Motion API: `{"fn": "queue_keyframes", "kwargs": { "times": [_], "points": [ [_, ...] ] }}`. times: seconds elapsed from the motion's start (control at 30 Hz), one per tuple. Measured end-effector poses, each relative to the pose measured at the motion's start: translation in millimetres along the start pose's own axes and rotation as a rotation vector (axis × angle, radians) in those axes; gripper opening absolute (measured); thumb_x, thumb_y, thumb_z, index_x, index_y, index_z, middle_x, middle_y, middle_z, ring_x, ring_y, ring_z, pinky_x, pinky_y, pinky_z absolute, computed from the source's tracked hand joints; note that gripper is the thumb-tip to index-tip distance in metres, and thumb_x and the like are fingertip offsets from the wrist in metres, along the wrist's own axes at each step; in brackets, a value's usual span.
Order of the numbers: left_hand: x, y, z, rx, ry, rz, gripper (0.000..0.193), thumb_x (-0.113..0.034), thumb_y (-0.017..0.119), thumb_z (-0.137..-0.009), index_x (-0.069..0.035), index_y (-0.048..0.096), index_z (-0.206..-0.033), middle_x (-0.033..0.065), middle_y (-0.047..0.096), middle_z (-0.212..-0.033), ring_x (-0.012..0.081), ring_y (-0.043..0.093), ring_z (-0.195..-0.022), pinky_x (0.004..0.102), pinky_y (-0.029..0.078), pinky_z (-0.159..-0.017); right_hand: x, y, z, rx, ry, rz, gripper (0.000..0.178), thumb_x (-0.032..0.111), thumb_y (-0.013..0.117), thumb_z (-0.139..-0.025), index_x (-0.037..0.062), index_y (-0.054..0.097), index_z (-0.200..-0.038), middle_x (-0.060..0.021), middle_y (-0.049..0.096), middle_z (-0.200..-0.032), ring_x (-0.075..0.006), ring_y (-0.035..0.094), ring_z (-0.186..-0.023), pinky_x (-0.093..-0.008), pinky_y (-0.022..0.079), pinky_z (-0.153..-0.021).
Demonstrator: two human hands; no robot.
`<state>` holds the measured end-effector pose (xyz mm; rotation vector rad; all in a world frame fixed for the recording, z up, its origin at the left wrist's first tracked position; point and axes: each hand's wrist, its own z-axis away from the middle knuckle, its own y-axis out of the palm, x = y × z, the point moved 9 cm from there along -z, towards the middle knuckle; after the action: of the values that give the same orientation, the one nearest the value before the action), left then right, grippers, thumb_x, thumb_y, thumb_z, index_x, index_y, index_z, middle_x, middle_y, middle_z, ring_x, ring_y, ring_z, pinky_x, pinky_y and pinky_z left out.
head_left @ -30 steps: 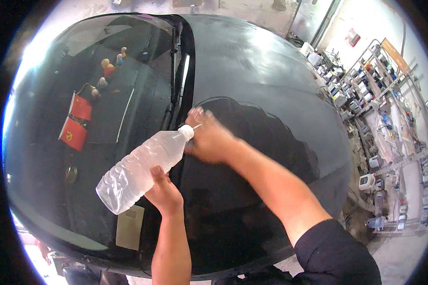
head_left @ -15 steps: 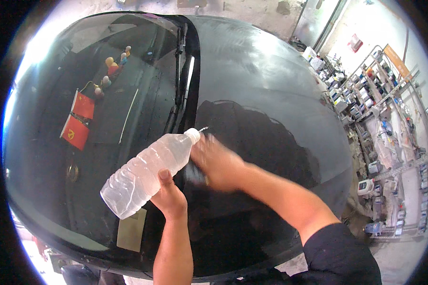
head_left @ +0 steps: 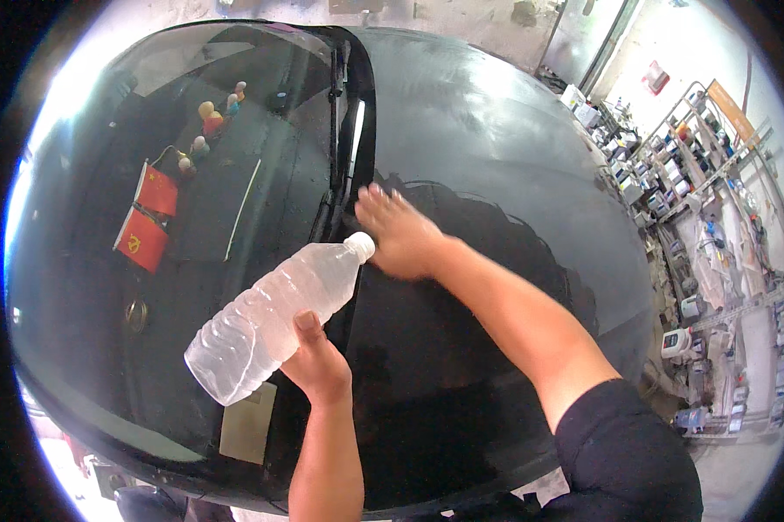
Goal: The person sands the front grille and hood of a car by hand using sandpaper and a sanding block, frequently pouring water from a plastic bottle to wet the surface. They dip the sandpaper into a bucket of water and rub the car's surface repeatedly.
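The left hand (head_left: 320, 361) grips a clear plastic bottle (head_left: 270, 317), fingers wrapped around its lower body. The bottle lies tilted, white cap toward the black car bonnet (head_left: 496, 148), base toward the windscreen (head_left: 87, 261). It hangs over the seam between windscreen and bonnet. The right hand (head_left: 402, 233) lies flat on the bonnet just beside the bottle's cap, fingers spread and extended, holding nothing visible; whether anything lies beneath the palm cannot be told. A wiper arm (head_left: 335, 130) runs along the windscreen's edge near that hand. Behind the glass sit two small red flags (head_left: 148, 217) and a row of small figurines (head_left: 213, 117). Shelving with mixed goods (head_left: 713, 200) stands well beyond the bonnet.
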<state>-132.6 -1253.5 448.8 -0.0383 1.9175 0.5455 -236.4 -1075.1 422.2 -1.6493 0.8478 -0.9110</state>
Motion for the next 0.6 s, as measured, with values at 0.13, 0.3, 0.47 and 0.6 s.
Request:
{"fn": "queue_keyframes", "kwargs": {
  "times": [0.13, 0.3, 0.47, 0.6],
  "points": [
    [-1, 0, -5, 0.023, -0.002, 0.026, 0.081, -0.05, 0.064, -0.09, 0.001, 0.026, -0.141, 0.015, 0.045, -0.131, 0.0264, 0.049, -0.119, 0.0359, 0.046, -0.096, 37, -23, 75, 0.027, -0.12, -0.039, 0.068, 0.041, 0.05, -0.093, -0.0058, 0.039, -0.14, -0.0251, 0.031, -0.151, -0.0366, 0.025, -0.144, -0.0483, 0.019, -0.118],
    [-1, 5, -2, -0.016, -0.021, 0.0, 0.081, -0.051, 0.063, -0.09, 0.0, 0.026, -0.141, 0.0154, 0.046, -0.128, 0.0268, 0.052, -0.116, 0.0361, 0.048, -0.092, 9, -52, 120, 0.036, 0.081, -0.287, 0.061, 0.041, 0.049, -0.094, 0.0013, 0.042, -0.141, -0.019, 0.045, -0.142, -0.0307, 0.044, -0.132, -0.0453, 0.035, -0.11],
    [6, 3, -2, 0.042, -0.062, 0.014, 0.087, -0.056, 0.066, -0.086, -0.001, 0.025, -0.14, 0.0133, 0.045, -0.127, 0.0234, 0.053, -0.11, 0.0302, 0.05, -0.085, -49, -73, 125, -0.225, 0.466, -1.85, 0.046, 0.028, 0.053, -0.092, 0.0061, 0.052, -0.132, -0.0109, 0.06, -0.125, -0.0266, 0.061, -0.111, -0.045, 0.058, -0.083],
    [2, 1, -1, 0.043, -0.006, -0.027, 0.075, -0.043, 0.06, -0.094, -0.003, 0.022, -0.144, 0.0183, 0.043, -0.138, 0.0342, 0.052, -0.123, 0.0451, 0.049, -0.1, -46, -63, 126, -0.28, 0.409, -2.097, 0.044, 0.019, 0.05, -0.091, -0.0013, 0.051, -0.13, -0.0192, 0.051, -0.137, -0.0337, 0.057, -0.119, -0.0514, 0.055, -0.089]
  ]
}}
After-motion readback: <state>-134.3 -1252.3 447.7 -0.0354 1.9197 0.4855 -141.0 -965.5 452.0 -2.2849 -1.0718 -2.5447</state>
